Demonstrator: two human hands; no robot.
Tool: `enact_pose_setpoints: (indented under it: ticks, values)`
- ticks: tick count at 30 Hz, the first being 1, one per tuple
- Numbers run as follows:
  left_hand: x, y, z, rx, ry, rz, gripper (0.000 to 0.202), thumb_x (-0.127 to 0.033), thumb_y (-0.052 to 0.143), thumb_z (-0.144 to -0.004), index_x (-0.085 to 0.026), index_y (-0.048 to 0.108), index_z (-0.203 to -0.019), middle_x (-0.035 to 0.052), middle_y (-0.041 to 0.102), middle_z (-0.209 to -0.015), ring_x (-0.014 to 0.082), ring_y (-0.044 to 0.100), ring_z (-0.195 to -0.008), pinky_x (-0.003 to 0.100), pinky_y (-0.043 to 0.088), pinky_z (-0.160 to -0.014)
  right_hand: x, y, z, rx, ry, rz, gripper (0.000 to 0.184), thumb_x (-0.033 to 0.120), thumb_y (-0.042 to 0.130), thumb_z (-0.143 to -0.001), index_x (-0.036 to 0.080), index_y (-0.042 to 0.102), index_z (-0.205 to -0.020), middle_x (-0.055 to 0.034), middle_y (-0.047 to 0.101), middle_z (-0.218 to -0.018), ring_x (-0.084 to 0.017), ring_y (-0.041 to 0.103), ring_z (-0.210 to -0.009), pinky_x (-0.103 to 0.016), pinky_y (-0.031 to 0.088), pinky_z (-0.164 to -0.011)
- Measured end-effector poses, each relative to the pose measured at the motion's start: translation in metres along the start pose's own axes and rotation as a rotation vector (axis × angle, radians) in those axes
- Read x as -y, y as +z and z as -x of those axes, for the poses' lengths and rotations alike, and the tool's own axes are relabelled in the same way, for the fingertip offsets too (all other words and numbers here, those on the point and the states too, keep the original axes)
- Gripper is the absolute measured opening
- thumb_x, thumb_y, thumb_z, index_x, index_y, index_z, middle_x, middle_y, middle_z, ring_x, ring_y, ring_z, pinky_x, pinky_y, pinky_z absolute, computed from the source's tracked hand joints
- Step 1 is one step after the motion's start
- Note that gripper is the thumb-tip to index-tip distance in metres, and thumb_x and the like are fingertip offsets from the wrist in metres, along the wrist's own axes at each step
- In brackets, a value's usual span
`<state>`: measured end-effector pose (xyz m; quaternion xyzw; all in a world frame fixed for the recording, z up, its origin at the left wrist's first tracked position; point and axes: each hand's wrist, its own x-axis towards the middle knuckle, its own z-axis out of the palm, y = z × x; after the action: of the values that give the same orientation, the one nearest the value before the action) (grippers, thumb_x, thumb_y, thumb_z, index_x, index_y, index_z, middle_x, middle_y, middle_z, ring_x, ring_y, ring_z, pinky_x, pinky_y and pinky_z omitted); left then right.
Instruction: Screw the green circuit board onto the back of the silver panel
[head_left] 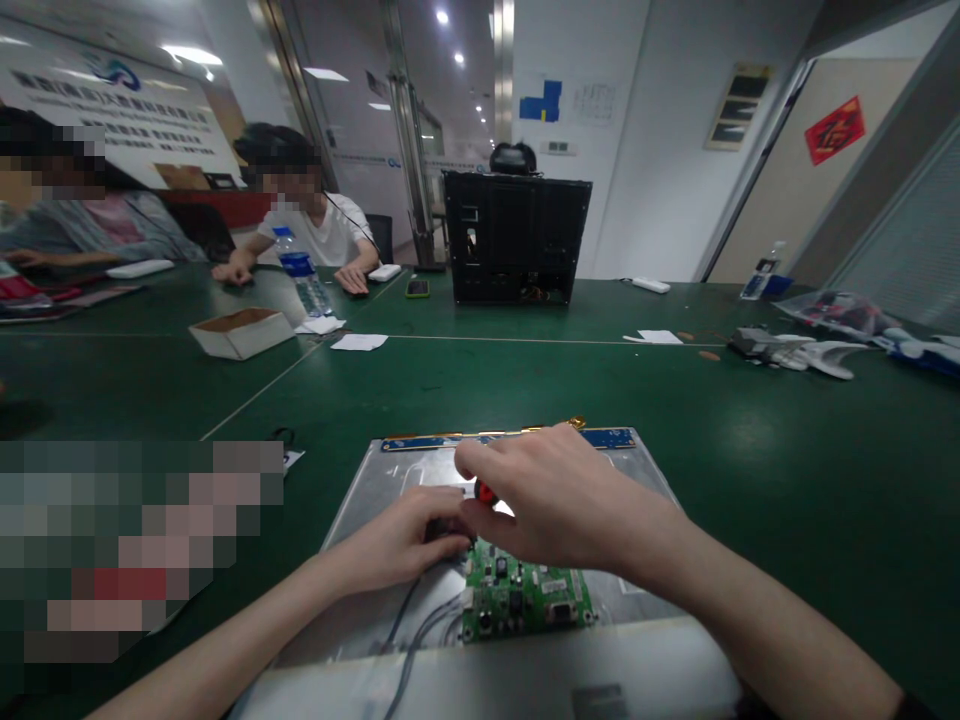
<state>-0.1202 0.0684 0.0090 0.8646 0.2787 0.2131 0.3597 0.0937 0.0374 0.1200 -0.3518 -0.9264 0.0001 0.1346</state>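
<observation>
In front of me lies a silver metal display panel (360, 520), with a narrow blue circuit strip (611, 438) along its far edge. A green circuit board (517, 600) sits on the panel's near half, and grey cables (424, 640) run from its left side. My right hand (559, 495) is closed around a red-and-black screwdriver (486, 492); only part of its handle shows, and its tip is hidden. At the board's upper left corner, my left hand (420, 530) has its fingers curled together. What they grip is hidden.
A black monitor-like casing (517, 240) stands at the back of the green table (750, 450). An open white box (244, 335) and a water bottle (304, 275) are on the left. Two people sit across the table. Bagged items (832, 310) and pale parts (799, 350) lie on the right.
</observation>
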Motion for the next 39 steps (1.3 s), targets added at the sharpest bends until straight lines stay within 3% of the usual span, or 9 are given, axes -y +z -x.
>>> enact_pose_setpoints:
  ticks: [4,10,18,24,31,34,39]
  values:
    - [0.0008,0.0005,0.0006,0.004,0.002,-0.018,0.011,-0.015,0.055,-0.086,-0.016,0.065,-0.082,0.0026,0.067,-0.079,0.0174,0.06,-0.072,0.025,0.044,-0.065,-0.0012,-0.0007,0.0027,-0.02,-0.03,-0.036,0.013,0.025,0.057,-0.088,0.018,0.055,-0.098,-0.0031,0.071,-0.086,-0.013,0.055,-0.06,-0.027,0.017,-0.049]
    - [0.002,0.0008,0.0007,-0.005,-0.015,-0.026,0.013,-0.021,0.057,-0.086,-0.016,0.06,-0.075,0.0026,0.066,-0.076,0.018,0.058,-0.07,0.028,0.045,-0.067,-0.003,-0.0007,0.0004,0.044,0.016,-0.028,0.022,0.042,0.055,-0.097,0.021,0.061,-0.094,-0.0027,0.072,-0.077,-0.013,0.057,-0.059,-0.029,0.015,-0.052]
    - [0.0005,0.0006,0.0001,0.008,-0.014,0.036,0.012,-0.015,0.053,-0.085,-0.016,0.063,-0.077,0.0015,0.065,-0.075,0.016,0.058,-0.068,0.024,0.044,-0.062,-0.0023,-0.0019,0.0016,0.02,-0.035,-0.045,0.014,0.025,0.056,-0.088,0.018,0.055,-0.1,-0.0034,0.071,-0.085,-0.012,0.054,-0.06,-0.027,0.016,-0.05]
    - [0.0055,-0.0005,0.002,0.02,-0.041,-0.009,0.012,-0.023,0.057,-0.089,-0.016,0.064,-0.082,0.0038,0.068,-0.081,0.0198,0.061,-0.076,0.028,0.047,-0.069,-0.0024,-0.0023,0.0006,0.056,-0.007,-0.022,0.018,0.039,0.055,-0.097,0.021,0.059,-0.096,-0.0018,0.07,-0.075,-0.013,0.057,-0.059,-0.028,0.017,-0.052]
    - [0.0014,0.0003,0.0003,0.014,-0.013,0.039,0.01,-0.015,0.054,-0.086,-0.016,0.064,-0.082,0.0024,0.067,-0.079,0.0172,0.06,-0.071,0.026,0.046,-0.066,-0.0005,-0.0017,0.0004,0.007,-0.03,-0.024,0.013,0.025,0.054,-0.089,0.018,0.056,-0.101,-0.0032,0.071,-0.083,-0.012,0.05,-0.057,-0.028,0.016,-0.049]
    - [0.0009,0.0007,0.0001,0.015,-0.018,0.043,0.011,-0.015,0.054,-0.085,-0.016,0.065,-0.083,0.0024,0.068,-0.08,0.0171,0.059,-0.072,0.026,0.046,-0.066,-0.0008,-0.0025,0.0009,0.016,-0.034,-0.039,0.016,0.026,0.055,-0.087,0.018,0.054,-0.101,-0.0043,0.071,-0.088,-0.012,0.052,-0.059,-0.027,0.017,-0.048]
    - [0.0029,0.001,0.0016,0.012,-0.03,-0.018,0.011,-0.02,0.056,-0.088,-0.016,0.064,-0.082,0.0037,0.068,-0.08,0.0192,0.06,-0.075,0.029,0.047,-0.07,-0.0023,-0.0018,-0.0001,0.042,-0.002,-0.043,0.017,0.037,0.056,-0.096,0.02,0.058,-0.096,-0.0017,0.074,-0.084,-0.014,0.059,-0.063,-0.028,0.017,-0.052]
